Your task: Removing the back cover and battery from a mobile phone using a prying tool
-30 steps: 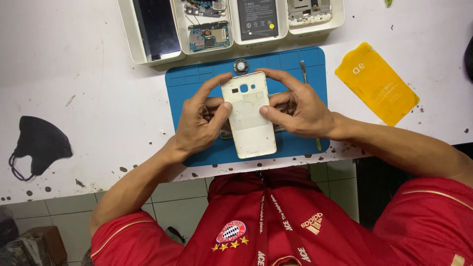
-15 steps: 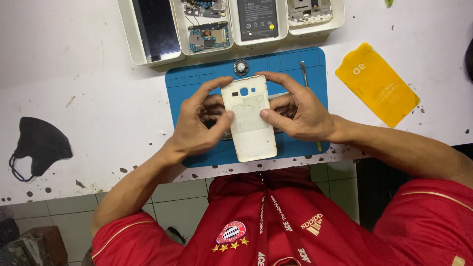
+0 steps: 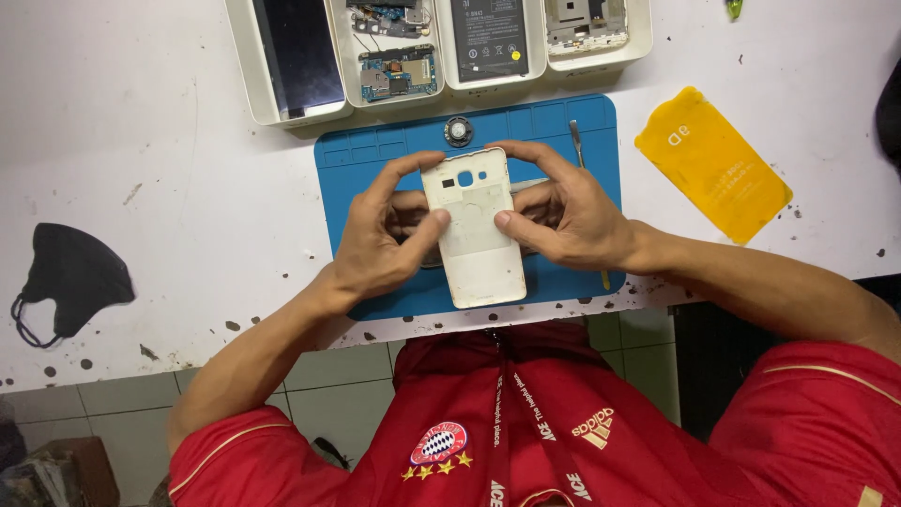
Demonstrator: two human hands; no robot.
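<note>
Both hands hold a white phone back cover with a camera cut-out near its far end, over a blue work mat. My left hand grips its left edge, thumb pressed on the cover's face. My right hand grips the right edge, index finger curled over the top corner and thumb on the face. What lies under the cover between the palms is mostly hidden.
White trays at the back hold a dark screen, circuit boards, a black battery and a frame part. A small round part and a thin metal tool lie on the mat. A yellow packet lies right, a black face mask left.
The cover and both hands stay in nearly the same place; the thumbs have shifted slightly on the cover's face.
</note>
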